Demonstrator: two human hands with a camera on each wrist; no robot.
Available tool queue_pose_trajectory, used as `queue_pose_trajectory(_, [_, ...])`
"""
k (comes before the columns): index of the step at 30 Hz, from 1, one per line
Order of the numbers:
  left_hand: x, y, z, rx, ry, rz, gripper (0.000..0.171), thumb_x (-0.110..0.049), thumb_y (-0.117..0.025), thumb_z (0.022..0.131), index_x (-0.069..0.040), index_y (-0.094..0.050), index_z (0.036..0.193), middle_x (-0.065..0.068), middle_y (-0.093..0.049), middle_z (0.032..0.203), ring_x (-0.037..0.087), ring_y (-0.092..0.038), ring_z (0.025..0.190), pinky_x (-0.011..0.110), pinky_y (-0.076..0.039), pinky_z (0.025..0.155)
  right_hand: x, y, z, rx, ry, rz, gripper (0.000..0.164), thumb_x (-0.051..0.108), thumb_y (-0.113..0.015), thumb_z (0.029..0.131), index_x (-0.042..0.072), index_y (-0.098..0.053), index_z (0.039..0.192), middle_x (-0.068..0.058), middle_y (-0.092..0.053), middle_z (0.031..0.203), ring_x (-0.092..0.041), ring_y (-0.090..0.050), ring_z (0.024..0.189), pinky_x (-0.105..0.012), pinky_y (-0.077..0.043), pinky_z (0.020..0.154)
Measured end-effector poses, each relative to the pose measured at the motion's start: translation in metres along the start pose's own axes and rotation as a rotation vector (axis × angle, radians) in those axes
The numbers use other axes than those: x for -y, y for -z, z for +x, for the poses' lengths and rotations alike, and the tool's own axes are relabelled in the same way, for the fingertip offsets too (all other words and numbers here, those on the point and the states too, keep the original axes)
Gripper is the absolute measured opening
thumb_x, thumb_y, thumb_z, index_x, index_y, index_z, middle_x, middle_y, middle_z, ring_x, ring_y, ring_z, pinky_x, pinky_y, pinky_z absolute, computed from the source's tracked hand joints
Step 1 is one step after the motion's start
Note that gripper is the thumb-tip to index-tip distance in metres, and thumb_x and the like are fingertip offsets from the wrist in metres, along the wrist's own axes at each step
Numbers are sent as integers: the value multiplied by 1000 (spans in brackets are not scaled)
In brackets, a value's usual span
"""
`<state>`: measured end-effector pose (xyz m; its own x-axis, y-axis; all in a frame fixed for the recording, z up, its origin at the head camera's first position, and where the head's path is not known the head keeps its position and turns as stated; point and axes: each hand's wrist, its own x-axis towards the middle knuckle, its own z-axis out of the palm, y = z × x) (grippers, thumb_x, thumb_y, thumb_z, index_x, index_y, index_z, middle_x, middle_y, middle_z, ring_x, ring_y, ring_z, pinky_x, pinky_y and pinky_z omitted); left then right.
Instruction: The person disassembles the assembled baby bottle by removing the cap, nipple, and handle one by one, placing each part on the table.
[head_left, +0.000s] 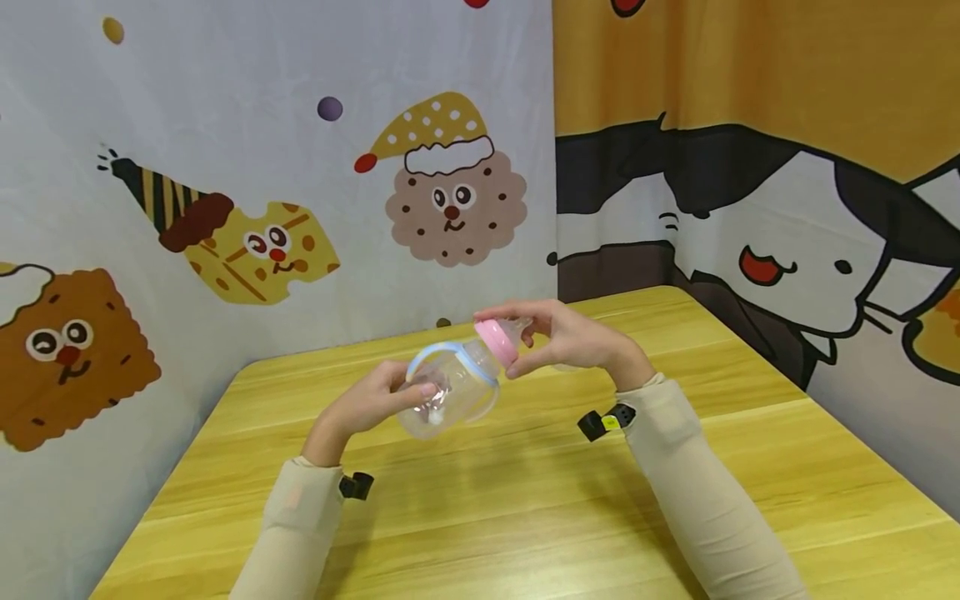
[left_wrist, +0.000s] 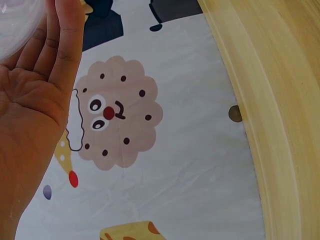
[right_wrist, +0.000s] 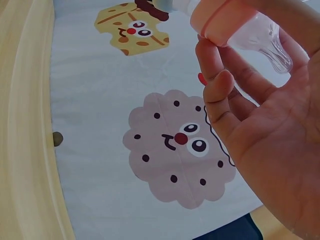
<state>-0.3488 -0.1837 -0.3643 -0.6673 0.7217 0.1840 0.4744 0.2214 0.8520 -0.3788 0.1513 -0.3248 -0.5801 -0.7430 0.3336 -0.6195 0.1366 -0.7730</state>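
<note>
A clear baby bottle (head_left: 448,398) with pale blue handles (head_left: 431,350) is held tilted above the table, its top toward the upper right. My left hand (head_left: 371,398) grips the lower body, thumb across the near side. In the left wrist view only the bottle's rounded base (left_wrist: 17,25) shows by the fingers. At the top, my right hand (head_left: 573,337) holds the pink collar (head_left: 495,340) between thumb and fingers. The clear teat (right_wrist: 272,47) points back toward that palm in the right wrist view. Collar and bottle neck sit in line, against each other.
The wood-grain table (head_left: 480,517) spreads beneath both hands. A clear rounded piece (head_left: 566,367) lies on it, mostly hidden behind my right hand. Cartoon-printed cloth (head_left: 465,50) hangs along the table's back and right edges. Small black devices (head_left: 357,486) sit at both wrists.
</note>
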Motion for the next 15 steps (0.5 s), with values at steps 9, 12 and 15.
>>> queue_pose_trajectory(9, [0, 1, 1, 4, -17, 1, 43, -36, -58, 109, 5, -72, 116, 12, -77, 98, 17, -74, 84, 38, -63, 76, -1, 3, -1, -21, -2, 11, 78, 11, -89, 86, 18, -55, 156, -3, -62, 146, -26, -54, 91, -32, -47, 76])
queue_pose_trajectory(12, [1, 1, 1, 5, -22, 1, 44, -35, -58, 109, 5, -72, 117, 12, -77, 99, 17, -74, 85, 38, -63, 77, 0, 3, -1, -22, -10, 11, 79, 10, -88, 86, 18, -53, 156, -3, -61, 147, -27, -55, 91, -32, -48, 75])
queue_pose_trajectory(15, [0, 2, 0, 0, -23, -1, 43, -35, -59, 109, 6, -71, 117, 12, -77, 99, 17, -74, 84, 38, -64, 76, 1, 5, -1, -27, -7, 3, 78, 9, -88, 86, 14, -52, 156, -4, -59, 150, -27, -57, 93, -32, -49, 77])
